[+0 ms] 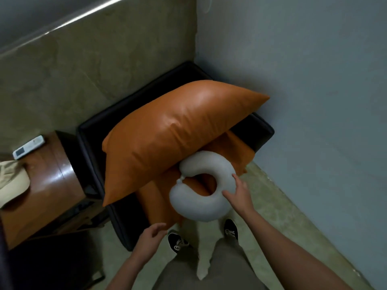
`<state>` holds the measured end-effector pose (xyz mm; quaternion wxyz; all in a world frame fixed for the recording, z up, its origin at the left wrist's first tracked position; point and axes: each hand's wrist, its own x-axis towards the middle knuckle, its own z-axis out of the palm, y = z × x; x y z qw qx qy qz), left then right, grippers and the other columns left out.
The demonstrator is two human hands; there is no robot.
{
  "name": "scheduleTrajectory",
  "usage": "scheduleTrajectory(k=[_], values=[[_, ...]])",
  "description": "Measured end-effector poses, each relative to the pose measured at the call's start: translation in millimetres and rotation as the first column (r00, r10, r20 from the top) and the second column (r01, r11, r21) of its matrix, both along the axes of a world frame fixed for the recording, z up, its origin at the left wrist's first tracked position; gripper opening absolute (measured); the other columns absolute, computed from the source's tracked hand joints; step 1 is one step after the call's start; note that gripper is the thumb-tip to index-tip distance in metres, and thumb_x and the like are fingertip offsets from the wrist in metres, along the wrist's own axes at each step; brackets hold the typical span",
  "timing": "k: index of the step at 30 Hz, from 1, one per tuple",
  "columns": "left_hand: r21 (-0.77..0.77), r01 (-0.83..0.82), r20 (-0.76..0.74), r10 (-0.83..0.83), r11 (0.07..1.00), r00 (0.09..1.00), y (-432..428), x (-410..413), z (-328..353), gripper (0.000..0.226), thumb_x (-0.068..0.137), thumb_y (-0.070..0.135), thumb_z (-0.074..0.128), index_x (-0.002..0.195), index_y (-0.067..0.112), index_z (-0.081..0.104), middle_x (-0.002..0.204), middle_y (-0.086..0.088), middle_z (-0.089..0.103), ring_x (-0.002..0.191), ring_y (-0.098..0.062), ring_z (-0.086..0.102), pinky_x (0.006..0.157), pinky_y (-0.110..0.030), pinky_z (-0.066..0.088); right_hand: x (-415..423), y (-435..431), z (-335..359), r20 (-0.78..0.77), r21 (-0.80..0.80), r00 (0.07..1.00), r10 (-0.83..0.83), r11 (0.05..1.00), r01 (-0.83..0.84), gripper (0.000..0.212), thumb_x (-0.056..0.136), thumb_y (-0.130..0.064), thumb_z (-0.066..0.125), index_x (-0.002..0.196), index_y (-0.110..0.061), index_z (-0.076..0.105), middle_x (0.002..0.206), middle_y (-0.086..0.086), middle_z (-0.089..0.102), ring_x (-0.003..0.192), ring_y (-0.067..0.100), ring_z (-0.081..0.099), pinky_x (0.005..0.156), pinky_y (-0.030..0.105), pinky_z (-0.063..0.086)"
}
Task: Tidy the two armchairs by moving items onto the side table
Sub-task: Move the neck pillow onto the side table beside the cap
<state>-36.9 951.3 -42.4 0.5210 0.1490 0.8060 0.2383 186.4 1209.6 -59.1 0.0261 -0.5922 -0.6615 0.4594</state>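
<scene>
Neck pillow (193, 207), armchair's (92, 147) front edge: your right hand (238, 192) grasps it; upper part hidden under orange cushion (178, 130). Left hand (149, 235) relaxed, empty. Side table (52, 174) cropped.

One black armchair (261, 130) is in sight. Two orange cushions: a big one (178, 130) and a second (236, 151) beneath it. One grey neck pillow (201, 208). One surface (52, 176), carrying one remote (28, 147) and one beige cloth (10, 181). Two hands, left (149, 237) and right (238, 192). Two black shoes (177, 241).
</scene>
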Motion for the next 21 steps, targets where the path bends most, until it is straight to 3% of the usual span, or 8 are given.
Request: scheduleTrajectory(k=[4, 8, 12, 16, 21], values=[[-0.026, -0.103, -0.025, 0.103, 0.994, 0.994, 3, 41, 5, 0.018, 0.099, 0.017, 0.061, 0.115, 0.023, 0.067, 0.109, 0.000, 0.073, 0.081, -0.002, 0.063, 0.066, -0.015, 0.046, -5, 31, -24, 0.031, -0.087, 0.999, -0.016, 0.996, 0.018, 0.096, 0.086, -0.035, 0.077, 0.161, -0.025, 0.017, 0.162, 0.014, 0.022, 0.145, 0.040, 0.030, 0.116, 0.054, 0.034], [-0.054, -0.207, 0.002, 0.207, 0.977, 0.978, -1, 86, 13, 0.018, 0.099, 0.015, 0.061, 0.112, 0.025, 0.069, 0.102, 0.001, 0.075, 0.084, -0.001, 0.067, 0.066, -0.013, 0.046, -16, 53, -49, 0.019, -0.246, 1.000, 0.018, 0.969, -0.013, 0.111, 0.083, -0.034, 0.082, 0.162, -0.020, 0.005, 0.163, 0.017, 0.017, 0.146, 0.043, 0.030, 0.116, 0.057, 0.033], [-0.060, -0.269, -0.012, 0.269, 0.961, 0.963, -3, 116, 13, 0.018, 0.099, 0.018, 0.063, 0.114, 0.025, 0.070, 0.088, 0.007, 0.070, 0.065, 0.008, 0.060, 0.064, -0.009, 0.045, -34, 60, -69, 0.089, -0.311, 0.995, 0.042, 0.950, -0.012, 0.124, 0.079, -0.032, 0.086, 0.161, -0.027, -0.006, 0.161, 0.022, 0.014, 0.142, 0.048, 0.031, 0.116, 0.061, 0.031], [-0.067, -0.350, -0.047, 0.347, 0.934, 0.937, 0, 127, 9, 0.020, 0.099, 0.017, 0.062, 0.115, 0.026, 0.069, 0.093, 0.010, 0.069, 0.072, 0.011, 0.062, 0.068, -0.008, 0.046, -39, 66, -88, 0.146, -0.290, 0.989, 0.013, 0.957, 0.030, 0.123, 0.078, -0.031, 0.086, 0.161, -0.032, -0.005, 0.157, 0.023, 0.021, 0.138, 0.051, 0.035, 0.112, 0.062, 0.036], [-0.085, -0.394, -0.068, 0.389, 0.915, 0.919, 6, 133, 3, 0.023, 0.100, 0.021, 0.059, 0.121, 0.026, 0.067, 0.108, 0.005, 0.072, 0.086, 0.000, 0.063, 0.076, -0.013, 0.046, -33, 69, -99, 0.149, -0.222, 0.988, 0.025, 0.975, 0.009, 0.117, 0.079, -0.031, 0.084, 0.160, -0.034, -0.001, 0.150, 0.025, 0.028, 0.132, 0.053, 0.040, 0.106, 0.065, 0.040]])
